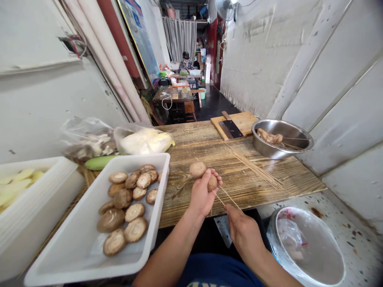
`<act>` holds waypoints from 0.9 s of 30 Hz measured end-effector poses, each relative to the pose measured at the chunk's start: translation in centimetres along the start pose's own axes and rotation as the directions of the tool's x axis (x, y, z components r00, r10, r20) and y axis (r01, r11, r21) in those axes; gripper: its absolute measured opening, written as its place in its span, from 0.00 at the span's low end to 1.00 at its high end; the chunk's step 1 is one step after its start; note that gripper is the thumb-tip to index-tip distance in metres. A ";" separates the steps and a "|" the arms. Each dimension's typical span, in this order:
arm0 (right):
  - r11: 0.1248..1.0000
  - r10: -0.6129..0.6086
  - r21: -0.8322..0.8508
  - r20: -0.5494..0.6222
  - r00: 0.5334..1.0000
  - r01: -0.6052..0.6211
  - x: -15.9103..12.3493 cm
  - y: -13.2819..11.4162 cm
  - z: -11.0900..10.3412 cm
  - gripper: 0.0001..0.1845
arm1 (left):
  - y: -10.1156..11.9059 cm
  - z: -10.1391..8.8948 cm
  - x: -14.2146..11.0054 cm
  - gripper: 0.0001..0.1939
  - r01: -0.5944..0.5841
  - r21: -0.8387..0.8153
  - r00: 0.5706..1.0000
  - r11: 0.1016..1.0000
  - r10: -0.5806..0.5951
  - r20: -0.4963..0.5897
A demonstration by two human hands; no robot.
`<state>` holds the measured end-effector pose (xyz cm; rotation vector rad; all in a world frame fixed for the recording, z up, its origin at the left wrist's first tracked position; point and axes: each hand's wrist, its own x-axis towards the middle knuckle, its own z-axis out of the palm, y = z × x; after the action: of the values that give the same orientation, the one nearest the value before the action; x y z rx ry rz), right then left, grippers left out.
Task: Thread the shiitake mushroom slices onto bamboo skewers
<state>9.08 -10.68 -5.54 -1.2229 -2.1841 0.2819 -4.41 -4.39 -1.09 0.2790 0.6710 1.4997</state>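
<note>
Right of the tray (76, 247), the left hand (204, 194) cups two mushrooms (198, 170), the right hand (243, 227) grips skewers (230, 197), seemingly mid-threading; the next push wants straight alignment.

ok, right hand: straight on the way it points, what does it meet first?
Most likely the left hand or the mushroom in it, ahead along the skewers at the right hand. Depth is unclear from this one view, so which comes first is uncertain.
</note>
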 end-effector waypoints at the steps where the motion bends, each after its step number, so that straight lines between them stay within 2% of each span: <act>1: 1.000 0.012 0.010 -0.001 1.000 -0.012 0.1 -0.2 0.0 0.19 | -0.1 0.0 0.0 0.06 0.008 -0.003 1.000 1.000 -0.008 0.000; 7: 0.943 0.128 0.295 0.106 0.986 -0.154 0.6 -0.6 -1.4 0.16 | -0.6 0.6 -0.8 0.09 -0.045 0.024 0.999 0.999 0.045 0.011; 9: 0.913 0.179 0.354 0.105 0.978 -0.206 0.5 -0.2 -1.8 0.15 | -0.7 1.0 -1.5 0.11 -0.073 0.046 0.997 0.996 0.071 0.037; 11: 0.892 0.202 0.398 0.073 0.977 -0.215 0.3 0.4 -2.2 0.16 | -0.5 1.4 -2.1 0.16 -0.046 0.019 0.995 0.999 0.044 0.092; 14: 0.884 0.186 0.430 0.036 0.982 -0.184 0.1 0.8 -2.4 0.17 | 0.4 1.9 -2.6 0.27 0.018 -0.049 0.992 0.999 -0.012 0.127; 17: 0.885 0.166 0.434 0.041 0.985 -0.167 -0.1 0.5 -2.3 0.17 | 1.3 2.2 -2.5 0.33 -0.045 -0.078 0.999 0.996 0.047 0.013; 22: 0.882 0.119 0.452 0.051 0.992 -0.130 -0.2 0.0 -2.1 0.15 | 1.5 2.3 -1.8 0.28 -0.196 -0.055 0.978 0.979 0.190 -0.091; 27: 0.935 -0.020 0.352 -0.054 0.998 0.038 0.0 0.1 -2.5 0.12 | 1.0 2.5 -1.8 0.24 -0.243 -0.060 0.964 0.968 0.234 -0.122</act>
<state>10.63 -10.92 -3.58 -0.9835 -1.9977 0.5973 -3.66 -5.49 1.88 0.2239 0.6880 1.7787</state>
